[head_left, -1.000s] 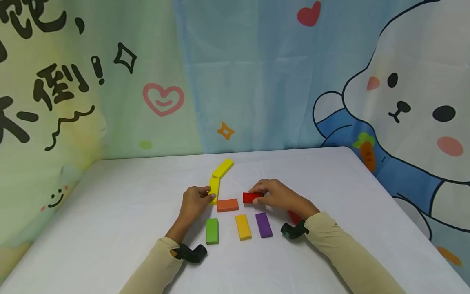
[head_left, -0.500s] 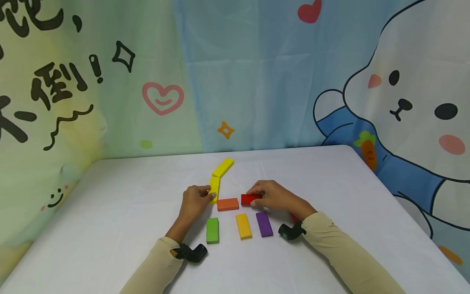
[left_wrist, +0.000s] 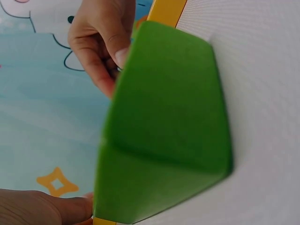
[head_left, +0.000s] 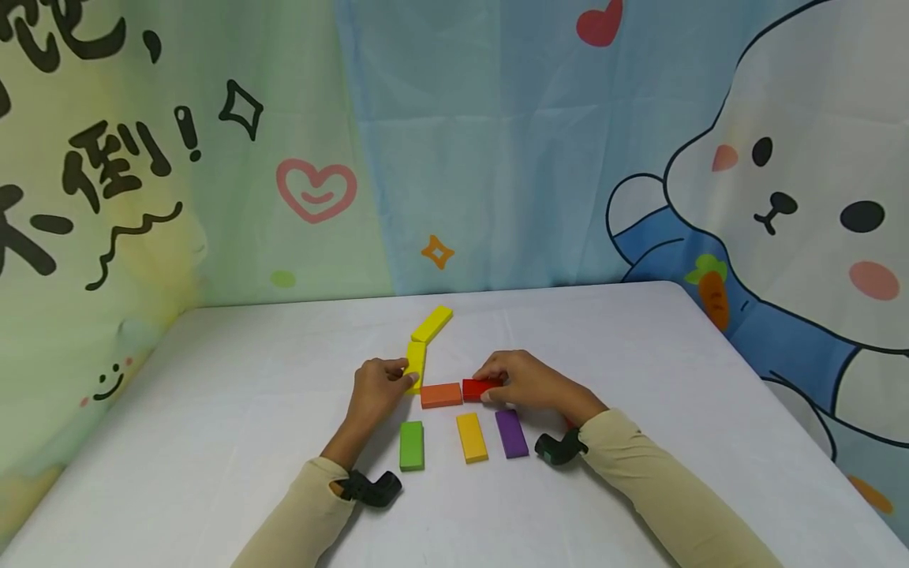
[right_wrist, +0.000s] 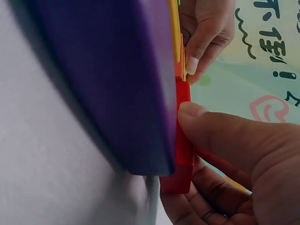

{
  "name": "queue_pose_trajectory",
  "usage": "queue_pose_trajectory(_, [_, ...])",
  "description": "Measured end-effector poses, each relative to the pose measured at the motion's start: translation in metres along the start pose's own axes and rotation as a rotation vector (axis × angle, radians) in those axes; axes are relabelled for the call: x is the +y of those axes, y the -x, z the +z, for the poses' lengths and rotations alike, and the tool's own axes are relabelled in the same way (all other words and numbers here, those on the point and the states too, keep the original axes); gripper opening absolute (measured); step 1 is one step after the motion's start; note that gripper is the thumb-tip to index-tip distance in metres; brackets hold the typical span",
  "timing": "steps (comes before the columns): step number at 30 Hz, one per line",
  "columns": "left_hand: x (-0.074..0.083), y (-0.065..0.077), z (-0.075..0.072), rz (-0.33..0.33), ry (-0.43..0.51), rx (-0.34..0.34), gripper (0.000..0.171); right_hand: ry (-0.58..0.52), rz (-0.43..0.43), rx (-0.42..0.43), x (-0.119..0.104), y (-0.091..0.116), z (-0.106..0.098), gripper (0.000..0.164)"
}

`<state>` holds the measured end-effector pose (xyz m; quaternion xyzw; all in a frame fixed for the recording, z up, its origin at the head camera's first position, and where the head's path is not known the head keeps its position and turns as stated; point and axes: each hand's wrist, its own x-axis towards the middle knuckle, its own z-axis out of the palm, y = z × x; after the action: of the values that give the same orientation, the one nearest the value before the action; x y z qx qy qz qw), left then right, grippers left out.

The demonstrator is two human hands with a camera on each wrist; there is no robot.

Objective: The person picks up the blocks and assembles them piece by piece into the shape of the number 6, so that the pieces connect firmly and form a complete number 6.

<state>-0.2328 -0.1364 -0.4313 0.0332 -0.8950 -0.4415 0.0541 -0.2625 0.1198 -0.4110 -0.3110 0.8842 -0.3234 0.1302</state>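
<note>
My right hand (head_left: 527, 380) pinches a red block (head_left: 474, 390) between thumb and fingers. Its left end is right at the end of an orange block (head_left: 441, 395). In the right wrist view the thumb presses the face of the red block (right_wrist: 184, 154). Over on the left, my left hand (head_left: 372, 393) holds the near part of a yellow block (head_left: 417, 353) with thumb and index finger. That block runs from the orange one back to a second yellow block (head_left: 432, 324), which slants off to the right.
Nearer to me on the white table (head_left: 234, 410) lie a green block (head_left: 412, 446), a golden-yellow block (head_left: 472, 438) and a purple block (head_left: 511, 433). Another red block (head_left: 571, 424) is mostly hidden under my right wrist. A printed curtain (head_left: 454, 142) hangs behind the table.
My right hand has slid the red block left, closing the gap to the orange block. My left hand has stayed in place at the yellow block.
</note>
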Motion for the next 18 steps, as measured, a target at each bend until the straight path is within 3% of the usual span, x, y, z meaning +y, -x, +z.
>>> queue_pose_trajectory(18, [0.0004,0.0012,-0.0013,0.008,0.008,-0.001,0.035,-0.010,-0.003,-0.017,0.0038,-0.0005,0.0019,0.031])
